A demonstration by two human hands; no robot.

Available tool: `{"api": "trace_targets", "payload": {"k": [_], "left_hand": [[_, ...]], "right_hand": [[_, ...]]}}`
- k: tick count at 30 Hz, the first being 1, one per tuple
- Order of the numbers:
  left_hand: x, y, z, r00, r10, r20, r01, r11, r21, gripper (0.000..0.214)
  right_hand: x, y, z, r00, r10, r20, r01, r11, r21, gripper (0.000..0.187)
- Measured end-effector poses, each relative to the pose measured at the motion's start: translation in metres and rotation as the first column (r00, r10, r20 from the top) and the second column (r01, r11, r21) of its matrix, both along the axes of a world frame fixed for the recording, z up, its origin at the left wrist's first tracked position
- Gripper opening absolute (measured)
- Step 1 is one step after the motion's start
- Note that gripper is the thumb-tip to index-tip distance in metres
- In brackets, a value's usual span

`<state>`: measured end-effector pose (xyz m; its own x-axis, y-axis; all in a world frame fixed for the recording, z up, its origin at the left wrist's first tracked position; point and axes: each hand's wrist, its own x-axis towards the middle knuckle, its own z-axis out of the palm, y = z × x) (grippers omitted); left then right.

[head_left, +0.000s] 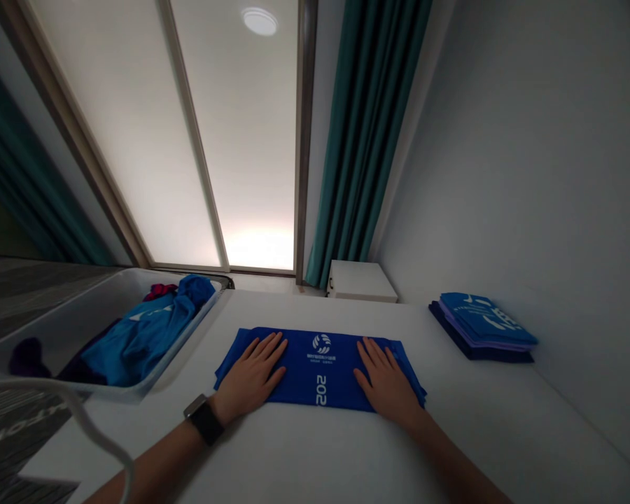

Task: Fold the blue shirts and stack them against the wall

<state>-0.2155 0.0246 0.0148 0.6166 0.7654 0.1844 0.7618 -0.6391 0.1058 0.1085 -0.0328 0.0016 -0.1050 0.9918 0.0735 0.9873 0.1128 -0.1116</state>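
Observation:
A dark blue folded T-shirt [299, 378] lies flat on the white table, with a white round logo and part of a number printed on it. My left hand [253, 374] rests palm down on its left part, fingers spread. On its right part my right hand [386, 381] also lies flat with fingers apart. Both hands press on the cloth and grip nothing. A dark watch is on my left wrist. The shirt's left and right ends slant outward beyond my hands.
A stack of folded garments [486, 325] sits at the table's right, by the wall. On the left stands a clear plastic bin [102, 287] holding crumpled clothes [136, 346]. A white cable [92, 427] crosses the lower left. Behind the table are a white cabinet [362, 280] and teal curtains [370, 140].

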Motion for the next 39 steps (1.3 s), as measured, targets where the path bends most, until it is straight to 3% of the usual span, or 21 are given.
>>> {"api": "trace_targets", "payload": {"k": [5, 8, 11, 14, 19, 24, 29, 33, 39], "left_hand": [[-0.012, 0.0, 0.002, 0.997, 0.013, 0.07, -0.01, 0.999, -0.034, 0.053], [-0.023, 0.024, 0.014, 0.983, 0.106, 0.153, -0.1, 0.994, -0.043, 0.045], [-0.032, 0.05, 0.025, 0.978, 0.111, 0.176, -0.101, 0.993, -0.062, 0.037], [-0.032, 0.06, 0.028, 0.987, 0.069, 0.142, -0.058, 0.995, -0.08, 0.032], [-0.024, 0.055, 0.017, 0.992, 0.032, 0.125, -0.028, 0.999, -0.035, 0.024], [-0.03, 0.058, 0.015, 0.981, 0.013, 0.193, -0.006, 0.999, -0.037, 0.023], [-0.035, 0.063, 0.02, 0.958, 0.071, 0.278, -0.022, 0.984, -0.177, 0.03], [-0.032, 0.062, 0.023, 0.937, 0.156, 0.313, -0.079, 0.966, -0.247, 0.035], [-0.033, 0.059, 0.023, 0.929, 0.112, 0.351, -0.025, 0.969, -0.245, 0.034]], "right_hand": [[0.008, -0.009, -0.007, 0.999, 0.011, -0.038, -0.008, 0.996, 0.087, 0.057], [0.026, 0.004, -0.004, 0.996, -0.036, -0.078, 0.052, 0.978, 0.202, 0.049], [0.043, 0.022, 0.001, 0.994, -0.067, -0.085, 0.088, 0.961, 0.263, 0.042], [0.05, 0.033, 0.006, 0.998, -0.02, -0.063, 0.035, 0.968, 0.247, 0.031], [0.047, 0.033, 0.012, 0.996, 0.045, -0.083, -0.02, 0.963, 0.27, 0.019], [0.052, 0.034, 0.015, 0.945, 0.061, -0.322, 0.004, 0.98, 0.198, 0.022], [0.059, 0.036, 0.016, 0.838, 0.0, -0.545, 0.049, 0.996, 0.075, 0.032], [0.058, 0.036, 0.021, 0.833, -0.028, -0.553, 0.051, 0.998, 0.027, 0.033], [0.057, 0.03, 0.027, 0.854, 0.045, -0.518, -0.022, 0.998, 0.051, 0.028]]}}
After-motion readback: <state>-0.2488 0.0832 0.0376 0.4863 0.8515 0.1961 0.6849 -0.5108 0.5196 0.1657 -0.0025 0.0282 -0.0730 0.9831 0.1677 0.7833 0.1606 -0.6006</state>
